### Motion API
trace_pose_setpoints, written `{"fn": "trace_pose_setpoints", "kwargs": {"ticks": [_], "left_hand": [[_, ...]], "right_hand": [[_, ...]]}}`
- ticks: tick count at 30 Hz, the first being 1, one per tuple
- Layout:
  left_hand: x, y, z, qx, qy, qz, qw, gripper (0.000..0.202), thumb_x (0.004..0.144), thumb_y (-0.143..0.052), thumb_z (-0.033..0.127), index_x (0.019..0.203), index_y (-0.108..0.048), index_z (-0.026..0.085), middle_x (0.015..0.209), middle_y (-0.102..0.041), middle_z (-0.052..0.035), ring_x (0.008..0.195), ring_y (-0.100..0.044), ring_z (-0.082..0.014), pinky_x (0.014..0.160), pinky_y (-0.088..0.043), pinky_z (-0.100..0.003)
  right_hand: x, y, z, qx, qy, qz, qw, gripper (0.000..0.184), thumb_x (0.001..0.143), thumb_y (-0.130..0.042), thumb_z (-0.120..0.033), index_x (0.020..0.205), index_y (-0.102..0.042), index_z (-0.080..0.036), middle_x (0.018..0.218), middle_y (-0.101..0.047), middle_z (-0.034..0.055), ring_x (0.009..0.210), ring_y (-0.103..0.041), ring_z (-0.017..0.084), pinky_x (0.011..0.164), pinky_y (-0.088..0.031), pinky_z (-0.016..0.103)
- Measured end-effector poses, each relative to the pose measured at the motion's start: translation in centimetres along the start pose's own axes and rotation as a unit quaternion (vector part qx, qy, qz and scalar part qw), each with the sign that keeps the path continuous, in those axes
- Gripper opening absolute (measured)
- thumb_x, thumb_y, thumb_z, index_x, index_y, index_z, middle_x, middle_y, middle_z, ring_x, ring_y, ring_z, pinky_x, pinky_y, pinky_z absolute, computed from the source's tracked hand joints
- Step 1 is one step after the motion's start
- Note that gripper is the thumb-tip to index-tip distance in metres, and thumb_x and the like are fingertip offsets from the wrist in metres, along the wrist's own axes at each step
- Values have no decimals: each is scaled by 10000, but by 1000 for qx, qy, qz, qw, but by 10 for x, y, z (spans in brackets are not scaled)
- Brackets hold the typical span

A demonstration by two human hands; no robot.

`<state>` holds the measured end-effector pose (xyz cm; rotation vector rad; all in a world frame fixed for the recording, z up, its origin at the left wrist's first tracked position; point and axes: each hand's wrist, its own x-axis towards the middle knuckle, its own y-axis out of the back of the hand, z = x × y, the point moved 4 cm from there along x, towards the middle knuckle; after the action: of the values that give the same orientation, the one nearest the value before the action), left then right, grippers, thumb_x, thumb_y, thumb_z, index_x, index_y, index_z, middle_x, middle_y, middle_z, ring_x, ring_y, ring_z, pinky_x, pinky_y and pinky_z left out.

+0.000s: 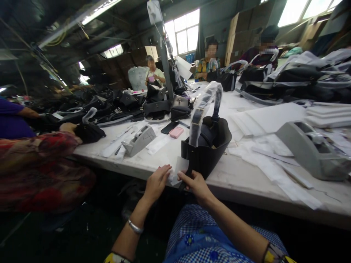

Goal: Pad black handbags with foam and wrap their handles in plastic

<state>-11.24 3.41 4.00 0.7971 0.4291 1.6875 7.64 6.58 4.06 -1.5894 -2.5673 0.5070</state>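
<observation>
A black handbag [207, 148] stands upright at the near edge of the white table [241, 179], its handles [204, 106] wrapped in clear plastic. My left hand [157, 182] and my right hand [196, 184] both pinch a small white piece of paper [178, 170] against the bag's lower near corner. Fingers of both hands are closed on the paper. A silver bangle sits on my left wrist.
Grey tape dispensers lie at left [139, 140] and right [312, 149]. A black phone [170, 127] and a pink phone [176, 132] lie behind the bag. White paper sheets [268, 120] and piles of black bags [301, 82] cover the table. A person in a red patterned sleeve [41, 164] sits close on the left; others sit far back.
</observation>
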Motion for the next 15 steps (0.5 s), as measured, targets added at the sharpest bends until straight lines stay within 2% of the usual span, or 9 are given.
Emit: {"fn": "trace_pose_setpoints", "kwargs": {"ticks": [3, 5, 8, 10, 12, 14, 15], "left_hand": [[12, -10, -8, 45, -28, -66, 996, 384, 919, -547, 323, 1291, -627, 273, 1456, -535, -62, 1410, -414, -259, 1211, -181, -545], [35, -7, -16, 57, -25, -78, 995, 410, 904, -555, 280, 1308, -614, 243, 1485, -493, -85, 1432, -376, -273, 1203, -175, -565], [77, 7, -26, 43, -18, -73, 996, 341, 860, -601, 239, 1188, -693, 241, 1387, -598, -73, 1353, -491, -266, 1193, -241, -525], [94, 18, -25, 20, -8, -41, 999, 268, 855, -611, 246, 1093, -734, 242, 1323, -652, -64, 1300, -546, -255, 1192, -269, -484], [92, 26, -16, -9, 11, 12, 1000, 268, 904, -561, 303, 1094, -732, 222, 1308, -661, -87, 1277, -564, -254, 1179, -305, -466], [73, 25, 0, -50, 37, 51, 997, 372, 967, -458, 391, 1150, -707, 184, 1242, -694, -125, 1198, -621, -263, 1100, -416, -460], [59, 21, 10, -74, 49, 54, 995, 433, 983, -419, 439, 1155, -703, 161, 1157, -728, -139, 1101, -673, -267, 1013, -495, -448]], "right_hand": [[-2, 1, 4, 7, -5, -11, 1000, 442, 768, -755, -540, 790, -675, -106, 735, -648, 33, 504, -412, 57, 477, -278, 210], [-5, 0, 6, 14, -7, -43, 999, 436, 766, -759, -540, 755, -667, -114, 700, -635, 24, 505, -399, 60, 472, -255, 214], [-10, -1, 5, 21, -14, -83, 996, 418, 768, -762, -531, 741, -662, -125, 679, -620, 14, 523, -403, 66, 474, -243, 216], [-12, 1, 3, 12, -18, -67, 998, 424, 763, -761, -541, 742, -665, -128, 683, -617, 13, 534, -414, 71, 472, -245, 214], [-12, 5, 0, -6, -19, -35, 999, 437, 763, -751, -556, 735, -666, -128, 686, -614, 12, 537, -416, 72, 473, -254, 213], [-11, 8, -2, -23, -19, -14, 999, 438, 771, -741, -556, 734, -673, -125, 690, -616, 15, 543, -419, 73, 483, -272, 214], [-10, 8, -1, -31, -20, -12, 999, 433, 775, -738, -552, 747, -681, -123, 693, -620, 16, 544, -420, 74, 486, -278, 214]]}}
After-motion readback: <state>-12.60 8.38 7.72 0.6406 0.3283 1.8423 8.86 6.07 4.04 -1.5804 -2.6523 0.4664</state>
